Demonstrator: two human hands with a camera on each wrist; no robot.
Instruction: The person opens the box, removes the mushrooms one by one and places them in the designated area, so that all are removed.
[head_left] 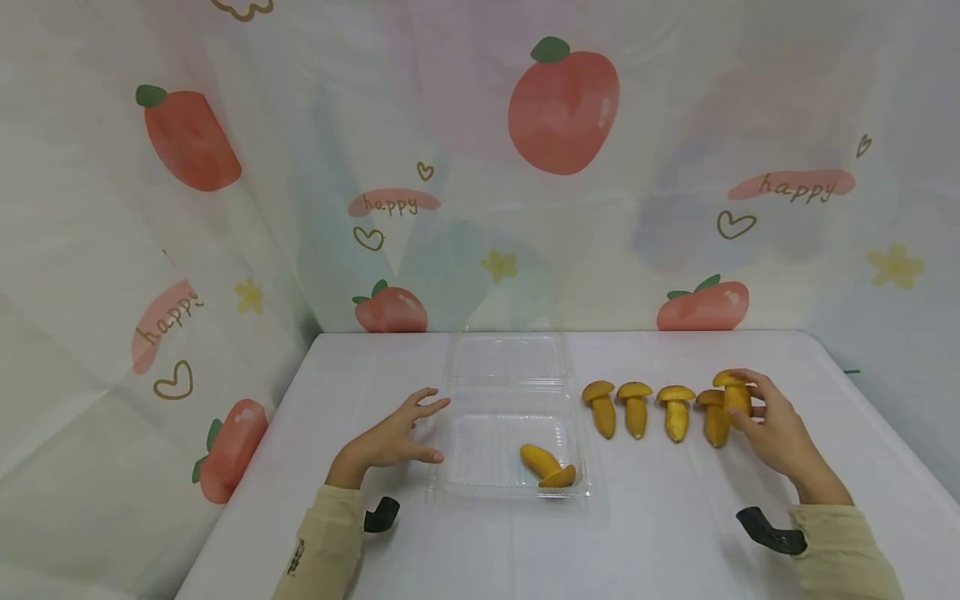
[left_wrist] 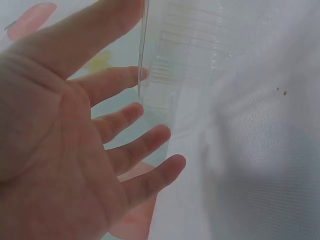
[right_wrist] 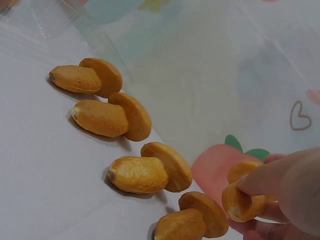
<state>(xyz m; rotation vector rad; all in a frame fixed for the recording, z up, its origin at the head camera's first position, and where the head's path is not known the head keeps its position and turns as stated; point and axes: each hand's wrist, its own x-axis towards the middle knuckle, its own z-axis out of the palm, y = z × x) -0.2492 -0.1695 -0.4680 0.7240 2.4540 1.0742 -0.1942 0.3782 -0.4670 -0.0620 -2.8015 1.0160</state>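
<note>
My right hand [head_left: 774,425] pinches a yellow-brown mushroom [right_wrist: 243,202] between thumb and fingers, at the right end of a row of similar mushrooms. In the head view its cap is up and it overlaps the nearest mushroom [head_left: 715,418] of the row. My left hand [head_left: 390,437] has its fingers spread at the left edge of a clear plastic clamshell box [head_left: 480,450]; thumb and index tip are right by its rim. Inside the box, toward its front right corner, lies one mushroom [head_left: 546,465] with its cap pointing to the front right.
Several mushrooms [head_left: 601,408] lie in a row to the right of the box, caps toward the back. The box's transparent lid [head_left: 508,358] is folded open toward the back wall. A white cloth [head_left: 637,533] covers the table, and a fruit-printed curtain [head_left: 465,108] hangs behind.
</note>
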